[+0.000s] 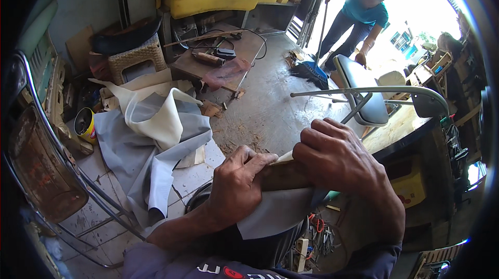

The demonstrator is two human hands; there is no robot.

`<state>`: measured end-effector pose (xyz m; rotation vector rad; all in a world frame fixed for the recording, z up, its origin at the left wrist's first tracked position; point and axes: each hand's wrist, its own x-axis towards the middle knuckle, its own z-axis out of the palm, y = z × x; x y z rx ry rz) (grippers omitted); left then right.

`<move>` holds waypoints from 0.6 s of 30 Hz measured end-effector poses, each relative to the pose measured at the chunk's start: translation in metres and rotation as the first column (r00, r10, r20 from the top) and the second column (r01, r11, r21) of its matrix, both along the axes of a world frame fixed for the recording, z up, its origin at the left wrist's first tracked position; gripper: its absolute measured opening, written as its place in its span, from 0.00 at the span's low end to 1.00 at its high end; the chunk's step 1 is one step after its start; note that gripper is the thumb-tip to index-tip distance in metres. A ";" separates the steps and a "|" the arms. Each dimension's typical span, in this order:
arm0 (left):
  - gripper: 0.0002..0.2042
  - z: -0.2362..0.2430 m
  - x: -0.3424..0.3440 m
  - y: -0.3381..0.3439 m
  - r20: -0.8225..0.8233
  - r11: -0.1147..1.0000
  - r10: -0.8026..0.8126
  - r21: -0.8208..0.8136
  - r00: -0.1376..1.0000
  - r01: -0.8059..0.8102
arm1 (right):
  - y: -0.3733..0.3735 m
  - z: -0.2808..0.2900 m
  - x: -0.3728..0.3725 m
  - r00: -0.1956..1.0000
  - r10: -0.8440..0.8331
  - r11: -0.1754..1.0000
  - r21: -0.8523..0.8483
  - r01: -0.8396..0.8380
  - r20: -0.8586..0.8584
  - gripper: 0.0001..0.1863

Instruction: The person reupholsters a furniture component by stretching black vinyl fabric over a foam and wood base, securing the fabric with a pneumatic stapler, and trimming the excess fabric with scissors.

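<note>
Over my lap lies a brown panel (285, 176), partly hidden by my hands, with a grey sheet of covering material (273, 210) hanging below it. My left hand (236, 183) is closed at the panel's left end, thumb stretched along a pale strip at the upper edge. At the other end, my right hand (338, 157) has its fingers curled down over that same edge, pressing on the covering. Whatever sits under the right fingertips is hidden.
Grey and cream sheets (150, 123) lie on the floor at left beside a rusty chair (47, 164). A folding chair (364, 92) lies at right; behind it a person (358, 14) holds a blue broom (314, 73). Scraps, a low table (182, 66) and tools (325, 237) surround me.
</note>
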<state>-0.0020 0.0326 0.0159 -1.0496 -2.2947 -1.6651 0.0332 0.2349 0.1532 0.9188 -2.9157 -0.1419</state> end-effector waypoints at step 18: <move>0.08 0.006 -0.014 -0.015 0.359 0.988 -0.148 0.094 0.922 0.122 | 0.010 -0.035 -0.005 0.936 -0.175 0.852 -0.429 0.300 0.307 0.11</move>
